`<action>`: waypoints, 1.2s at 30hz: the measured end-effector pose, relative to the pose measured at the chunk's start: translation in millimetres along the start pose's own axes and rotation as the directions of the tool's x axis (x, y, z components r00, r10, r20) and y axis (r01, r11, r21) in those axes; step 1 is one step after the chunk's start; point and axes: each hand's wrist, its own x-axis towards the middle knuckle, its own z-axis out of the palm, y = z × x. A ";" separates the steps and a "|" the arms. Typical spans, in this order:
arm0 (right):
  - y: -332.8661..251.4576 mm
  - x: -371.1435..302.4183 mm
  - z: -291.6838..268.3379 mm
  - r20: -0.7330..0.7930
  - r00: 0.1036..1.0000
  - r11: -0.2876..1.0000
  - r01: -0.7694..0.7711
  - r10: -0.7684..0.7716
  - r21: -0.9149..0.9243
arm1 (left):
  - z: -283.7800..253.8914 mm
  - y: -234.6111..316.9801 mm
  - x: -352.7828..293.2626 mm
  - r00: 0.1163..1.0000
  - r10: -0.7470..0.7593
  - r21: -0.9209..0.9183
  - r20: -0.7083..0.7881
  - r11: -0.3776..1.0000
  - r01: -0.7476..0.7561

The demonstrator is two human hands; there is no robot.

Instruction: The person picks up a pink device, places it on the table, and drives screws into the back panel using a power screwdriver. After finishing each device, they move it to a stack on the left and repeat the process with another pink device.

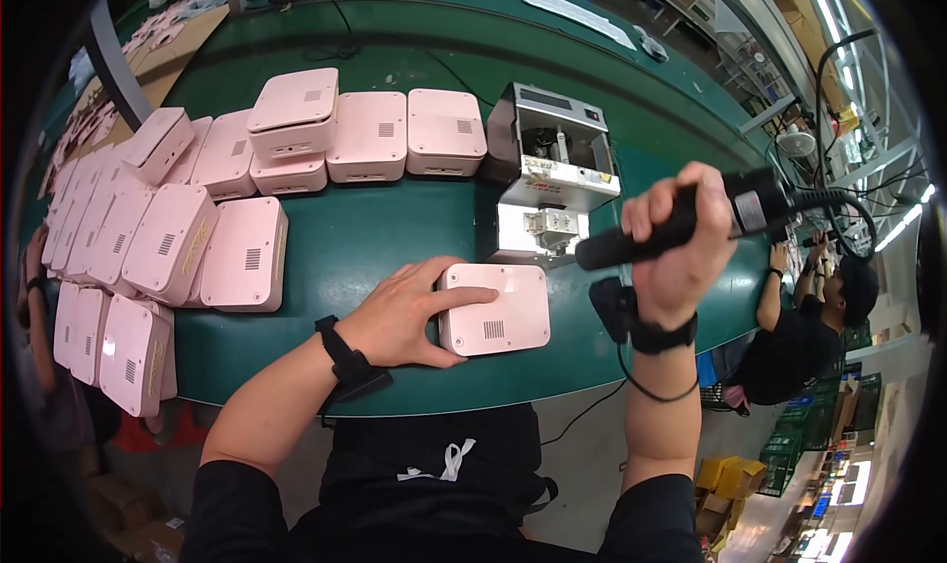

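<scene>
A pink plastic case [520, 310] lies on the table in front of me, with corner screw holes and a vent grille facing up. My left hand [404, 312] grips its left end, thumb along the near side and index finger stretched across the top. Raised to the right of the case, my right hand [681, 243] is wrapped round a black electric screwdriver [614, 251]. The screwdriver's narrower end points left and its cable leaves at the right; its tip is apart from the case. Beyond the case stands a grey and black screw feeder [554, 159].
Several more pink cases [247, 252] stand in rows and stacks at the left and along the back. The green table [345, 238] ends just in front of me. A co-worker [814, 312] in black is at the right. Another person's arm [37, 307] shows at the far left.
</scene>
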 end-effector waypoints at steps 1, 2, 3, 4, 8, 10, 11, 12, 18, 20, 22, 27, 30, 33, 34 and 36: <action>-3.0 -8.7 -0.8 0.003 1.000 1.000 -0.008 0.008 0.000 | 0.2 -0.4 0.2 1.000 -0.002 -0.003 0.003 1.000 0.002; -9.3 -21.4 -1.2 0.040 0.999 0.997 -0.035 0.032 0.068 | -0.2 -0.3 0.2 1.000 -0.013 -0.008 0.000 1.000 0.013; -13.5 -33.1 -0.6 0.081 0.995 0.988 -0.071 0.060 0.137 | -1.4 -0.3 -0.9 1.000 -0.017 -0.012 -0.005 1.000 0.017; -15.6 -42.6 2.0 0.089 0.993 0.986 -0.088 0.076 0.140 | -2.9 -0.6 -2.0 1.000 -0.022 -0.017 -0.009 1.000 0.022; -27.2 -70.2 9.4 0.141 0.990 0.989 -0.045 0.025 0.138 | -3.0 -2.0 0.1 0.999 -0.035 -0.027 0.003 0.999 0.035; -30.6 -75.6 10.1 0.179 0.983 0.991 -0.049 0.026 0.121 | -1.6 -2.0 -0.5 0.999 -0.041 -0.021 0.009 0.999 0.041; -30.9 -77.2 10.6 0.199 0.980 0.992 -0.049 0.025 0.114 | -1.0 -2.0 -0.7 0.999 -0.041 -0.017 0.010 0.999 0.041; -29.9 -78.4 11.1 0.200 0.980 0.992 -0.049 0.025 0.115 | -0.6 -1.9 -0.8 0.999 -0.041 -0.013 0.011 0.999 0.041; -25.7 -81.2 11.3 0.206 0.978 0.993 -0.062 0.039 0.105 | 0.4 -1.9 -1.7 0.999 -0.035 -0.014 0.004 0.999 0.035; -26.2 -80.8 11.0 0.208 0.978 0.992 -0.059 0.036 0.108 | 0.5 -1.7 -2.1 0.999 -0.035 -0.014 0.002 0.999 0.035; -27.3 -80.4 11.0 0.211 0.977 0.993 -0.057 0.033 0.106 | 0.6 -1.5 -2.2 0.999 -0.037 -0.015 0.002 0.999 0.037; -24.9 -81.8 11.5 0.197 0.979 0.993 -0.072 0.053 0.095 | 1.8 -3.0 -1.8 0.999 -0.043 -0.005 0.009 0.999 0.044; -14.7 -85.3 11.7 0.205 0.976 0.993 -0.091 0.072 0.082 | 3.2 -5.1 -1.0 1.000 -0.029 -0.007 -0.003 1.000 0.029; -15.3 -87.8 13.7 0.228 0.970 0.993 -0.100 0.085 0.057 | 3.6 -5.2 0.4 1.000 -0.023 -0.024 -0.018 0.999 0.023; -17.5 -88.9 14.4 0.246 0.965 0.994 -0.103 0.091 0.036 | 3.7 -4.9 0.8 1.000 -0.021 -0.022 -0.019 1.000 0.021; -18.1 -90.1 14.7 0.268 0.959 0.995 -0.102 0.095 0.015 | 4.9 -5.9 0.2 0.999 -0.037 -0.025 -0.019 0.999 0.037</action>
